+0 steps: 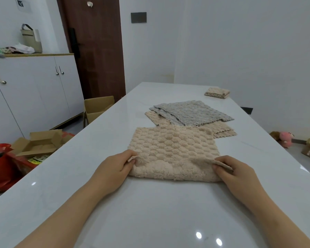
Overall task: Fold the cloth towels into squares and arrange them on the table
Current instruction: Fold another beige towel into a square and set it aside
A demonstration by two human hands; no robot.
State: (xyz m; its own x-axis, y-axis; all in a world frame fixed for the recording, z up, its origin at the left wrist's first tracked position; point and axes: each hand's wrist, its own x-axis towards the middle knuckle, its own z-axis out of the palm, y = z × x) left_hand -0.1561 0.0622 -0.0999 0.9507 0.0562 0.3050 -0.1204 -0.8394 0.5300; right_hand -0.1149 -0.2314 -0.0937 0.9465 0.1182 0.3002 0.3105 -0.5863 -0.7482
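Gripping beige towel (pixel 172 149), left hand (pixel 115 167), right hand (pixel 237 171)

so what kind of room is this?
Probably a room in a home: dark brown wooden door, white floor cupboards with metal handles, open cardboard boxes on the floor beside the long glossy white table.

White table (pixel 150 212) with cloth towels (pixel 172 151)
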